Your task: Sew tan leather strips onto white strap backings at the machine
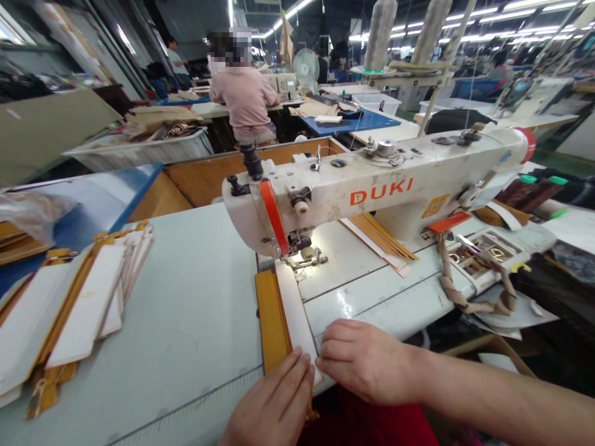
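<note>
A long mustard-brown piece (272,325) with a white strip (295,310) along its right side lies on the sewing machine table, its far end at the presser foot (304,259). My left hand (276,396) rests over the near end, fingers stretched out flat and side by side on the piece; its thumb is hidden. A small metal bit shows below these fingers. My right hand (365,359) is closed, with curled fingertips against the right edge of the white strip; its thumb is out of sight. The white sewing machine (372,179) stands just beyond both hands.
Stacked white and mustard pieces with zippers (88,297) lie on the left. Several loose strips (381,238) sit behind the needle area. At right are a parts tray (488,260) and a hanging fabric loop (465,303). A person in pink (244,99) sits farther back.
</note>
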`<control>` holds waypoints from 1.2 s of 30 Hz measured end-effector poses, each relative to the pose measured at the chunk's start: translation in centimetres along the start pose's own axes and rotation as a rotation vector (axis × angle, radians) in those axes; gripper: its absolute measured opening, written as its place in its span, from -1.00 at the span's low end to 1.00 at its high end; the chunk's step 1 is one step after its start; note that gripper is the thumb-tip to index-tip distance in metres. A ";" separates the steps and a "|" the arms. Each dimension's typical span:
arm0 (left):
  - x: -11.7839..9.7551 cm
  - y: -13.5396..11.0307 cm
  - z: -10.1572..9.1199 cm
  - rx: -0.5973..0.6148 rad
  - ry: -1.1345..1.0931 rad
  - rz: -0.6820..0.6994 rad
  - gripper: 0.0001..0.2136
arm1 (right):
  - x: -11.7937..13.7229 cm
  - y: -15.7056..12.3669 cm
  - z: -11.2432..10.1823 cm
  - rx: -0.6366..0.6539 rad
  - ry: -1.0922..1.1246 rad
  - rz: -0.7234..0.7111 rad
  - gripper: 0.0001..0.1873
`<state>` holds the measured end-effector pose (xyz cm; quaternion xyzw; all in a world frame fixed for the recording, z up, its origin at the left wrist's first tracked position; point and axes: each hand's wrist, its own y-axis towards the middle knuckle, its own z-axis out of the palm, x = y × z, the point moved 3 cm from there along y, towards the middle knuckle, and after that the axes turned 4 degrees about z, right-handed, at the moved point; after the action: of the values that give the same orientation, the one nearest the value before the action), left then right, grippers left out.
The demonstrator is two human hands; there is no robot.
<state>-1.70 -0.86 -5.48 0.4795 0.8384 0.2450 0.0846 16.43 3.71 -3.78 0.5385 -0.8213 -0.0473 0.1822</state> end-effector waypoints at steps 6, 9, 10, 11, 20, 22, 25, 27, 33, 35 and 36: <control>0.2 -0.1 0.0 0.004 0.011 -0.007 -0.65 | 0.1 0.2 -0.6 0.029 -0.032 -0.022 -0.78; 0.2 -0.1 0.0 0.015 0.009 -0.001 -0.66 | 0.0 0.3 -0.7 0.051 -0.032 -0.024 -0.79; 0.2 0.0 0.0 0.010 0.011 0.005 -0.66 | 0.0 0.3 -0.6 0.055 -0.033 -0.026 -0.80; 0.1 0.0 -0.1 0.004 0.013 0.006 -0.66 | 0.0 0.3 -0.6 0.055 -0.035 -0.028 -0.81; 0.1 0.3 -0.2 -0.034 0.037 0.010 -0.68 | -0.1 0.4 -0.4 0.073 -0.037 -0.031 -0.81; 0.2 0.3 -0.1 -0.040 0.040 0.011 -0.68 | -0.1 0.5 -0.5 0.068 -0.033 -0.034 -0.82; 0.6 0.3 -0.1 -0.023 0.039 0.028 -0.68 | -0.4 0.8 -0.6 0.056 -0.028 -0.029 -0.80; 1.1 0.3 0.0 0.003 0.031 0.044 -0.67 | -0.8 1.1 -0.6 0.055 -0.025 -0.020 -0.77; 3.3 1.1 0.4 0.003 -0.020 -0.015 -0.65 | -2.7 2.4 -0.4 0.052 -0.062 -0.005 -0.76; 4.1 1.4 0.6 -0.033 -0.016 -0.024 -0.65 | -3.4 2.9 -0.2 0.034 -0.080 -0.010 -0.76; 4.6 1.6 0.7 -0.042 -0.007 -0.022 -0.66 | -3.7 3.2 -0.1 0.023 -0.088 -0.010 -0.76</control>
<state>-2.60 3.92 -4.90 0.4693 0.8380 0.2599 0.1002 15.06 8.42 -3.73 0.5420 -0.8264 -0.0625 0.1396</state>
